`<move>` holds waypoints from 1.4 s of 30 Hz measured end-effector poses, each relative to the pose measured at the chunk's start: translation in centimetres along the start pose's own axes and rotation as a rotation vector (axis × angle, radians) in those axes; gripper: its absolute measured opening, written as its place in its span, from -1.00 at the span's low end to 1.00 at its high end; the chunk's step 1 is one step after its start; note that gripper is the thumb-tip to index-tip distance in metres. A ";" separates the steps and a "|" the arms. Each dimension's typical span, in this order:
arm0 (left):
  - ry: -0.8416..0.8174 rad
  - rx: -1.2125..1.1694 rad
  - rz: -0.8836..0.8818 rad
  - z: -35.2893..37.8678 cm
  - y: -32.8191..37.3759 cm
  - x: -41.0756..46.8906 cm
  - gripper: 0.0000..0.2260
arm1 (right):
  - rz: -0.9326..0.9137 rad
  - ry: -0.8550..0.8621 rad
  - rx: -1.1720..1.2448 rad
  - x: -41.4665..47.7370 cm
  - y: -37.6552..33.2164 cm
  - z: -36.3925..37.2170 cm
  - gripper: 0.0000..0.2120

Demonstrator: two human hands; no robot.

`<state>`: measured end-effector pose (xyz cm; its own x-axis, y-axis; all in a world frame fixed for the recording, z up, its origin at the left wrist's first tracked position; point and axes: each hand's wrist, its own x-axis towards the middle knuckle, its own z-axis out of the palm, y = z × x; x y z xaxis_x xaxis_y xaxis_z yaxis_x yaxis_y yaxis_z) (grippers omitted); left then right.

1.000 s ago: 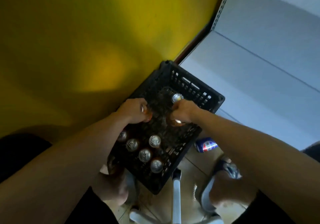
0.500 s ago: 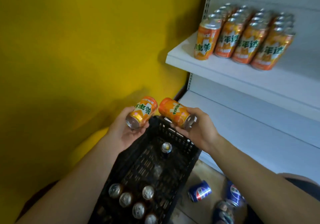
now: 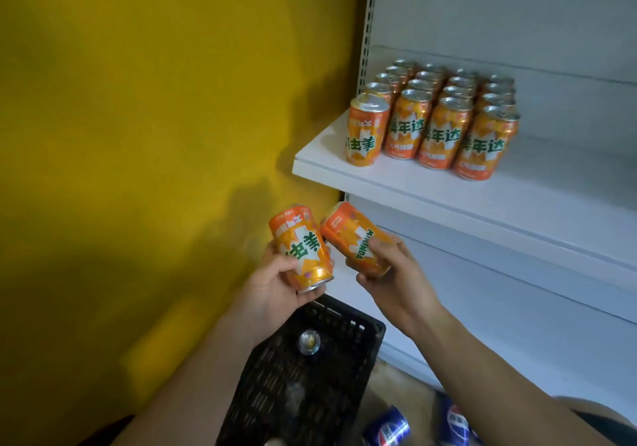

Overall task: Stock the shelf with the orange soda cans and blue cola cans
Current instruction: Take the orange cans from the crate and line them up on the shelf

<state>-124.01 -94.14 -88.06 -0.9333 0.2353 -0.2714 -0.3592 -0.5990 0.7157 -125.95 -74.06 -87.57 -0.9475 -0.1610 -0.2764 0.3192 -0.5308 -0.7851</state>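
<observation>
My left hand (image 3: 272,282) grips an orange soda can (image 3: 300,245), tilted with its top toward me. My right hand (image 3: 396,273) grips a second orange soda can (image 3: 355,238), lying slanted with its base up and to the left. The two cans nearly touch, just above the black crate (image 3: 348,328). On the white shelf (image 3: 448,197) up and to the right stand several orange soda cans (image 3: 434,118) in rows. Two blue cola cans (image 3: 387,430) lie on the floor at the bottom right.
One upright can (image 3: 309,341) stands inside the crate. A yellow wall (image 3: 138,135) fills the left. A lower white shelf (image 3: 517,307) runs under the stocked one, and a perforated upright (image 3: 367,31) marks the shelf unit's left edge.
Both hands lifted an orange can each out of the crate and raised them toward the shelf. The view tilted up from the crate to the stocked shelf.
</observation>
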 end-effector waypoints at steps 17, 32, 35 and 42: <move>-0.020 0.106 0.137 6.8 -2.9 4.1 -0.43 | -0.197 -0.097 0.105 -0.1 -6.2 -3.2 -0.50; 0.070 0.104 0.104 6.6 -2.6 3.5 -0.51 | -0.092 -0.003 0.063 0.0 -5.0 -0.8 -0.51; 0.041 0.055 0.088 6.9 -1.9 3.6 -0.54 | -0.134 0.039 0.052 0.4 -5.2 -0.9 -0.45; -0.051 -0.131 0.031 6.8 -0.1 3.6 -0.54 | -0.166 0.010 0.044 1.1 -6.1 -1.5 -0.42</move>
<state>-127.26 -88.02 -84.74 -0.9437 0.2512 -0.2151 -0.3306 -0.7006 0.6324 -128.95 -69.71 -83.93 -0.9867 -0.0600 -0.1508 0.1572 -0.5852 -0.7955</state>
